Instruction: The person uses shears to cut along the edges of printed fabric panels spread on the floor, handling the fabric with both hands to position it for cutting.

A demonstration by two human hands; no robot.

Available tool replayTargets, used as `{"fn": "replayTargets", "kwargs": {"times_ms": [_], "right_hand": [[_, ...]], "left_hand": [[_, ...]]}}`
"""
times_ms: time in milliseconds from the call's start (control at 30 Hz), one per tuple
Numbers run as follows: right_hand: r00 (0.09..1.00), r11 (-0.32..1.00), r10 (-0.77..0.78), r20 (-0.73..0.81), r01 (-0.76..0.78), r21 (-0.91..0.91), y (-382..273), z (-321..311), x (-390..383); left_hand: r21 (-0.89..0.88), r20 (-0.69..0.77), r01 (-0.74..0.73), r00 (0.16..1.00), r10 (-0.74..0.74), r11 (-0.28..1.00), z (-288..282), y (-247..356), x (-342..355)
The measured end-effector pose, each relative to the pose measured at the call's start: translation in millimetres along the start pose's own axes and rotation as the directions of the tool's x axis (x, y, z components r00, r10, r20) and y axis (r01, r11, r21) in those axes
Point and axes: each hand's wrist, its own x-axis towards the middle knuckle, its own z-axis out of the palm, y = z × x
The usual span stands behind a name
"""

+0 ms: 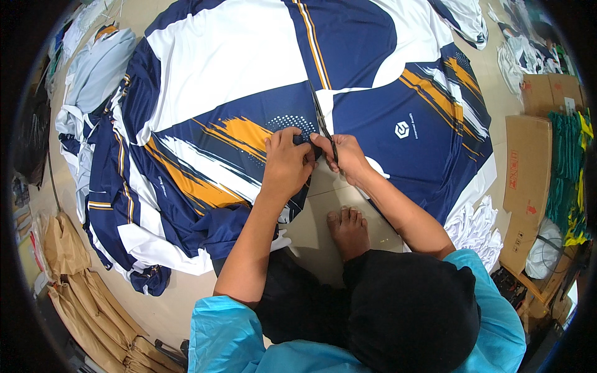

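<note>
My right hand [345, 156] is closed round the handles of dark metal scissors [321, 118], whose long blades point away from me. The blades lie between two parts of a printed fabric sheet. To their left is a navy panel [233, 107] with orange and white brush streaks and white dots. My left hand [287, 160] pinches this panel's edge beside the scissors, its fingers bent. On the right lies a navy panel [385, 118] with a white emblem and similar streaks. White fabric [211, 56] joins the panels farther off. The blade tips' exact contact with the cloth is hard to make out.
Bunched navy and white cloth [124, 205] lies at left, with a pale grey bundle [102, 68] beyond. White scraps [476, 233] sit near a cardboard box [525, 186] on the right. Brown wrapped material [93, 311] stands lower left. My bare foot [348, 230] rests on the tiled floor [308, 233].
</note>
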Motion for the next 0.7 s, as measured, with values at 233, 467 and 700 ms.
{"fn": "replayTargets", "kwargs": {"times_ms": [233, 467, 700], "right_hand": [[1.000, 0.999, 0.014, 0.008, -0.014, 0.030, -3.6, 1.2, -2.6], [1.000, 1.000, 0.006, 0.005, -0.006, 0.028, -4.7, -0.2, 1.6], [1.000, 0.997, -0.013, 0.014, 0.012, 0.078, -3.6, 1.2, 3.2]], "left_hand": [[-0.007, -0.009, -0.007, 1.000, 0.007, 1.000, 0.9, -0.9, -0.4], [-0.013, -0.003, -0.020, 1.000, 0.020, 1.000, 1.1, -3.1, -0.2], [-0.009, -0.010, -0.019, 1.000, 0.018, 1.000, -0.1, -0.3, 0.1]]}}
